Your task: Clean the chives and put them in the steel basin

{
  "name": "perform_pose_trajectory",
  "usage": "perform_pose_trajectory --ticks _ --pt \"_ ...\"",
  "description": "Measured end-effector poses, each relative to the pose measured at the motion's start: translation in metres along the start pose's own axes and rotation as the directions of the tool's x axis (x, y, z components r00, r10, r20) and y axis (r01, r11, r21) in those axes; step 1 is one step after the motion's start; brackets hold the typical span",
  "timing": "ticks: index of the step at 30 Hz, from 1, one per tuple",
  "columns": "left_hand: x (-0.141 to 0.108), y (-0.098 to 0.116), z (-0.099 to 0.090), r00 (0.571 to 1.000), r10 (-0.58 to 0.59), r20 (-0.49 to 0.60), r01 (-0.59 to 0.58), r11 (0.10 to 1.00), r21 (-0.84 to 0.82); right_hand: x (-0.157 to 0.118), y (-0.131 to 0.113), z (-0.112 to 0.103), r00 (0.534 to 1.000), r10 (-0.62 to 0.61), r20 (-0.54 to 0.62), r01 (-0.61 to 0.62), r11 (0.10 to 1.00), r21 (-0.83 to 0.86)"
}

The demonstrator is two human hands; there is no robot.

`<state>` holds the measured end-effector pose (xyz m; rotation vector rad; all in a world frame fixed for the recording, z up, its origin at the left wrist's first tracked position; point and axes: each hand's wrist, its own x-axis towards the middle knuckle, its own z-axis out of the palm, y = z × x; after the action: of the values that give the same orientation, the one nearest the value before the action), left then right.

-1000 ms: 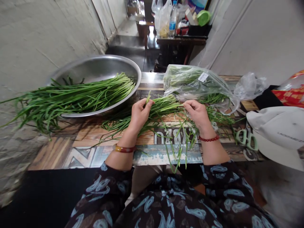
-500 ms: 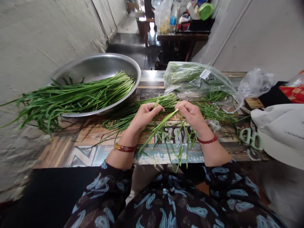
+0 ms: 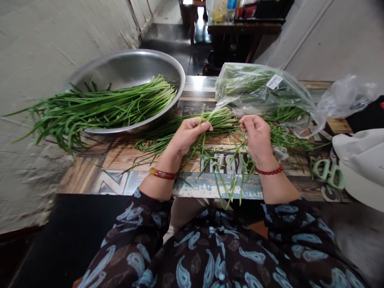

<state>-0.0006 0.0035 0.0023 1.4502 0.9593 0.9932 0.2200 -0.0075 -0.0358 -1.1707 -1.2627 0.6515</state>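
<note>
My left hand (image 3: 192,134) is closed on a few thin green stalks, which stick up past the thumb and hang below it. To its right, my right hand (image 3: 256,136) has its fingers pinched together; whatever they hold, if anything, is too small to make out. Behind both hands a bunch of green stalks (image 3: 168,134) lies on the patterned wooden table (image 3: 120,156). Loose green scraps (image 3: 229,180) are strewn between my forearms, some hanging over the front edge. A steel basin (image 3: 135,60) at the left holds a large bundle of green stalks (image 3: 120,106).
A clear plastic bag (image 3: 261,82) of green stalks lies behind my right hand, with a crumpled bag (image 3: 345,96) beside it. Green-handled scissors (image 3: 327,174) and a white cap (image 3: 363,164) are at the right. Another table (image 3: 246,28) stands farther back.
My right hand has moved right, away from my left hand, and no longer holds the pale stalk end. The view has tilted down and shifted a little left.
</note>
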Motion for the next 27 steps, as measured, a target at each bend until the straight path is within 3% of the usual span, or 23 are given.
perform_pose_trajectory --ticks 3,5,7,10,13,16,19,24,27 --pt "0.003 0.001 -0.008 0.988 -0.066 -0.139 0.047 0.989 -0.139 -0.004 -0.01 0.0 0.983 -0.07 0.17 0.08 0.996 -0.051" --pt "0.004 0.002 -0.01 0.984 -0.113 -0.136 0.075 0.962 -0.262 -0.009 -0.018 0.004 0.929 -0.132 0.346 0.166 0.984 -0.07" --pt "0.004 0.004 -0.01 0.986 -0.135 -0.102 0.088 0.925 -0.37 -0.014 -0.023 0.011 0.841 -0.205 0.501 0.262 0.964 -0.045" --pt "0.004 0.005 -0.009 0.984 -0.156 -0.085 0.102 0.885 -0.454 -0.025 -0.022 0.023 0.669 -0.306 0.678 0.413 0.911 0.004" --pt "0.005 0.004 -0.01 0.978 -0.176 -0.115 0.104 0.88 -0.463 -0.034 -0.023 0.031 0.498 -0.312 0.809 0.531 0.847 0.0" --pt "0.007 0.003 -0.011 0.976 -0.153 -0.152 0.071 0.895 -0.44 -0.035 -0.026 0.03 0.4 -0.278 0.873 0.559 0.829 0.008" --pt "0.008 0.005 -0.012 0.981 -0.098 -0.167 0.021 0.911 -0.412 -0.025 -0.025 0.014 0.404 -0.194 0.894 0.526 0.849 -0.054" --pt "0.005 0.011 -0.011 0.985 -0.089 -0.149 0.028 0.929 -0.369 -0.002 -0.022 -0.028 0.581 0.032 0.813 0.439 0.829 -0.347" --pt "0.005 0.011 -0.011 0.985 -0.106 -0.133 0.054 0.937 -0.345 0.004 -0.024 -0.036 0.642 -0.012 0.766 0.352 0.893 -0.281"
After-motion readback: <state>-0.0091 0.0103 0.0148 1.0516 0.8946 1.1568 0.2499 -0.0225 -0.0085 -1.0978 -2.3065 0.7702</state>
